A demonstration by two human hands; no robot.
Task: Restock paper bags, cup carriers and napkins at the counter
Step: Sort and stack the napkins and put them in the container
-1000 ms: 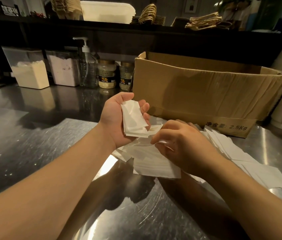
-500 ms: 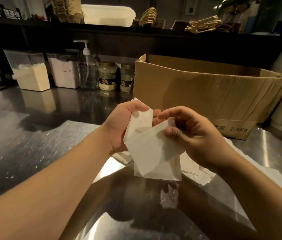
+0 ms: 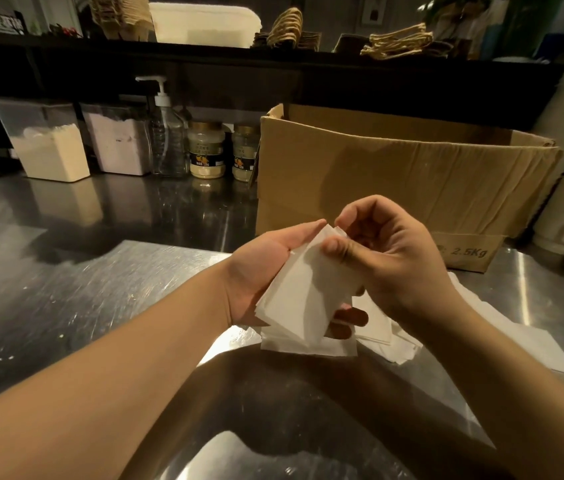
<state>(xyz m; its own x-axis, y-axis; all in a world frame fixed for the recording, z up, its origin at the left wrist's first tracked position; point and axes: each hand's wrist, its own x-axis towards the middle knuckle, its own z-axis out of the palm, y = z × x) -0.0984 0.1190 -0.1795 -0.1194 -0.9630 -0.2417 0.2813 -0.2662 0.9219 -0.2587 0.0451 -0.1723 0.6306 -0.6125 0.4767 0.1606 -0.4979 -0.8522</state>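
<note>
Powder containers: two clear bins at far left, one with pale yellow powder (image 3: 50,150), one with pinkish powder (image 3: 114,142).
Pump bottle: one, clear (image 3: 167,133), just right of the bins.
Jars: two, gold-lidded (image 3: 206,148), (image 3: 244,150), beside the bottle.
Left hand: one (image 3: 263,271), palm up above the steel counter (image 3: 66,289); fingers partly curled under the napkin stack, cradling it.
Napkin stack: one bundle of white, flat, folded sheets (image 3: 308,299), tilted, held between both hands.
Right hand: one (image 3: 391,258); thumb and forefinger pinch the stack's top corner, other fingers curled.
Loose napkins: several white sheets (image 3: 391,337) on the counter under the hands; count unclear.
Cardboard box: one, open-topped (image 3: 395,174), behind the hands.
</note>
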